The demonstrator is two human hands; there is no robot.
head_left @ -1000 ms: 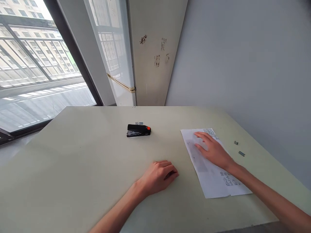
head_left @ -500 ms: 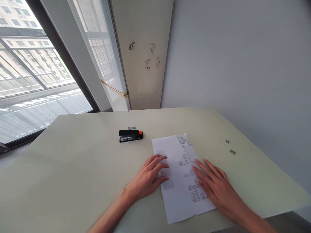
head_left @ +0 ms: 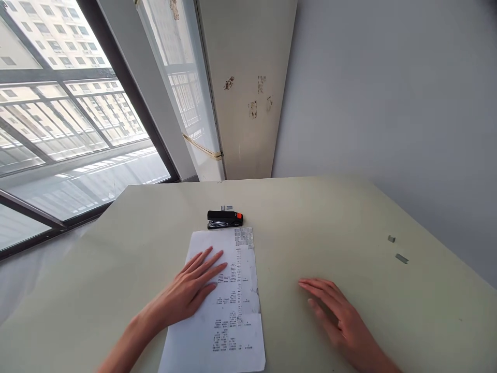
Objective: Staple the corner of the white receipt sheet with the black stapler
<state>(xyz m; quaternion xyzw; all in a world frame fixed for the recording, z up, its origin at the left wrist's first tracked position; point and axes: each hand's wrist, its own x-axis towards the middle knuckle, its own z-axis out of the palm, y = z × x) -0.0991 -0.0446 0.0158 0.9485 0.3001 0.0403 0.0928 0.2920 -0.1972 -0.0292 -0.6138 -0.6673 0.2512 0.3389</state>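
Printed white paper sheets (head_left: 233, 290) lie on the table in front of me, their far edge close to a black stapler (head_left: 225, 219) with an orange-red patch. My left hand (head_left: 190, 290) rests on the left part of the paper, fingers stretched out and apart. To the right of the paper, my right hand (head_left: 336, 318) is over the bare tabletop, holding nothing, with its fingers extended and the thumb apart. The stapler lies on its own, touched by neither hand.
Small staple strips (head_left: 226, 207) lie just behind the stapler. Two more grey pieces (head_left: 402, 258) are on the right side of the pale table (head_left: 310, 223). A grey wall (head_left: 388, 103) borders the right, and a window (head_left: 77, 103) stands at the left.
The paper has shifted left with my left hand on it and now lies straighter, below the stapler. My right hand has come off the paper. The whole view has turned slightly.
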